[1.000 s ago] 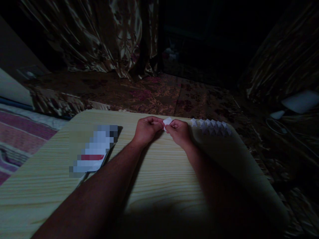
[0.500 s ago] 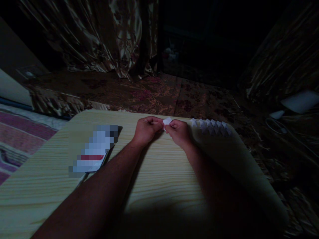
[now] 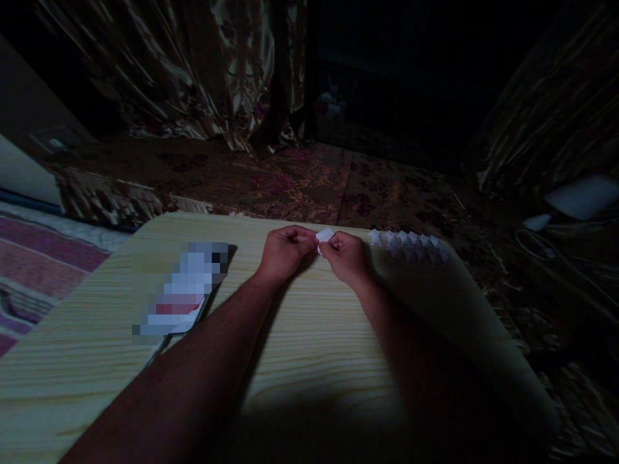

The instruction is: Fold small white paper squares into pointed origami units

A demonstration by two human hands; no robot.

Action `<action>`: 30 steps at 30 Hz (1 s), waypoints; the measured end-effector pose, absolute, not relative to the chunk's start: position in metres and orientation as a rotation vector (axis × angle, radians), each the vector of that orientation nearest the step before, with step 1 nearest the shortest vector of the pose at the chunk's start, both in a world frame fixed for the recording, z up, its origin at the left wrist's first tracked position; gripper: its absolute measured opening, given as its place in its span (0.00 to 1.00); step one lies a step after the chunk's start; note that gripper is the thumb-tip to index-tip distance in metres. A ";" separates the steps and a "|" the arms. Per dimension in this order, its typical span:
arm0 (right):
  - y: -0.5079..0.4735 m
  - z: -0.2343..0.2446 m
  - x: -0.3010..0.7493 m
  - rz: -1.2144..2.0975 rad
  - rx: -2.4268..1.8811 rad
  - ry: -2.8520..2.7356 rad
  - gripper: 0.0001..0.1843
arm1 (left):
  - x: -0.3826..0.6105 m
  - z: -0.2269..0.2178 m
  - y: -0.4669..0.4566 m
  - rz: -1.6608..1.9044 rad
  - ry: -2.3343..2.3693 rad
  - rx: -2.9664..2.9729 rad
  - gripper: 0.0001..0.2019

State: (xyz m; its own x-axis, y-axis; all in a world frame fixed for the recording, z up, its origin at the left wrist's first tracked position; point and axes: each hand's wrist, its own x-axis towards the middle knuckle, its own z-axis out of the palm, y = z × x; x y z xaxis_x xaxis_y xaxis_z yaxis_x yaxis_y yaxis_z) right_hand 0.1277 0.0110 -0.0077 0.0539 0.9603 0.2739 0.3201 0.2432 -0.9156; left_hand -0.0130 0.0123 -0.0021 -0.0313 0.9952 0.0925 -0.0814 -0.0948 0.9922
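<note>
Our left hand (image 3: pixel 285 251), right hand (image 3: pixel 350 255): both pinching white paper (image 3: pixel 325 236) | left of the stars (image 3: pixel 405 239) | we'd press lightly — edges even

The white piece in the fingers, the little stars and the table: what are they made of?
White piece: probably paper, plain and matt, going by its straight edges and flat face.
Little stars: likely folded paper too, pale with crisp points; the dim light leaves that open.
Table: looks like smooth, pale wood with wavy grain lines, though it could be a printed wood pattern.
</note>
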 end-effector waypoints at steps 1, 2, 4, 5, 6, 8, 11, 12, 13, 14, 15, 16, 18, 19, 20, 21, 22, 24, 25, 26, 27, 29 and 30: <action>0.011 -0.008 0.128 0.779 -1.271 -1.477 0.08 | -0.013 -0.002 0.012 1.335 1.118 1.199 0.16; 0.011 -0.008 0.128 0.785 -1.269 -1.482 0.08 | -0.013 -0.002 0.013 1.334 1.115 1.198 0.16; 0.012 -0.009 0.129 0.790 -1.269 -1.491 0.08 | -0.013 -0.003 0.013 1.335 1.112 1.198 0.16; 0.012 -0.009 0.129 0.790 -1.272 -1.491 0.08 | -0.013 -0.003 0.013 1.335 1.111 1.196 0.16; 0.012 -0.009 0.129 0.790 -1.276 -1.490 0.08 | -0.013 -0.003 0.013 1.333 1.110 1.194 0.16; 0.012 -0.009 0.129 0.796 -1.277 -1.484 0.08 | -0.013 -0.003 0.013 1.330 1.109 1.190 0.16; 0.012 -0.009 0.128 0.814 -1.266 -1.478 0.08 | -0.013 -0.003 0.012 1.326 1.112 1.195 0.16; 0.012 -0.008 0.128 0.815 -1.265 -1.479 0.08 | -0.013 -0.003 0.012 1.326 1.112 1.195 0.17; 0.011 -0.007 0.128 0.815 -1.268 -1.480 0.08 | -0.013 -0.002 0.012 1.325 1.111 1.192 0.17; 0.011 -0.007 0.128 0.814 -1.273 -1.483 0.08 | -0.013 -0.002 0.012 1.323 1.109 1.190 0.17; 0.010 -0.006 0.128 0.815 -1.279 -1.486 0.08 | -0.013 -0.002 0.012 1.322 1.108 1.189 0.17; 0.010 -0.005 0.128 0.814 -1.287 -1.489 0.08 | -0.014 -0.003 0.012 1.323 1.108 1.190 0.17; 0.010 -0.004 0.129 0.815 -1.300 -1.496 0.09 | -0.014 -0.003 0.012 1.324 1.106 1.199 0.16; 0.010 -0.004 0.129 0.816 -1.305 -1.498 0.09 | -0.014 -0.003 0.012 1.324 1.104 1.204 0.16; 0.010 -0.004 0.129 0.819 -1.308 -1.500 0.09 | -0.014 -0.003 0.012 1.325 1.103 1.206 0.16; 0.010 -0.004 0.129 0.819 -1.311 -1.500 0.09 | -0.014 -0.004 0.013 1.324 1.102 1.208 0.16; 0.010 -0.004 0.129 0.815 -1.313 -1.501 0.09 | -0.014 -0.004 0.013 1.321 1.103 1.207 0.15; 0.010 -0.004 0.128 0.804 -1.308 -1.506 0.09 | -0.014 -0.004 0.013 1.319 1.104 1.203 0.15; 0.010 -0.004 0.128 0.800 -1.304 -1.509 0.09 | -0.014 -0.004 0.013 1.320 1.105 1.199 0.15; 0.010 -0.004 0.128 0.795 -1.303 -1.511 0.09 | -0.014 -0.004 0.013 1.323 1.107 1.196 0.15; 0.010 -0.004 0.129 0.788 -1.304 -1.513 0.09 | -0.014 -0.004 0.013 1.327 1.110 1.193 0.15; 0.011 -0.005 0.129 0.771 -1.315 -1.523 0.09 | -0.013 -0.003 0.013 1.332 1.116 1.188 0.16; 0.011 -0.006 0.129 0.760 -1.323 -1.530 0.09 | -0.013 -0.003 0.013 1.333 1.121 1.188 0.16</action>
State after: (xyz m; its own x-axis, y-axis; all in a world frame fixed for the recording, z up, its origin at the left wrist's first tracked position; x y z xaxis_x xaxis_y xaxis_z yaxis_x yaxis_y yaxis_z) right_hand 0.1289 0.0111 -0.0060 0.0267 0.9671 0.2531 0.3824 0.2240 -0.8964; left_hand -0.0130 0.0130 -0.0029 -0.0322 0.9961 0.0824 -0.0899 -0.0850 0.9923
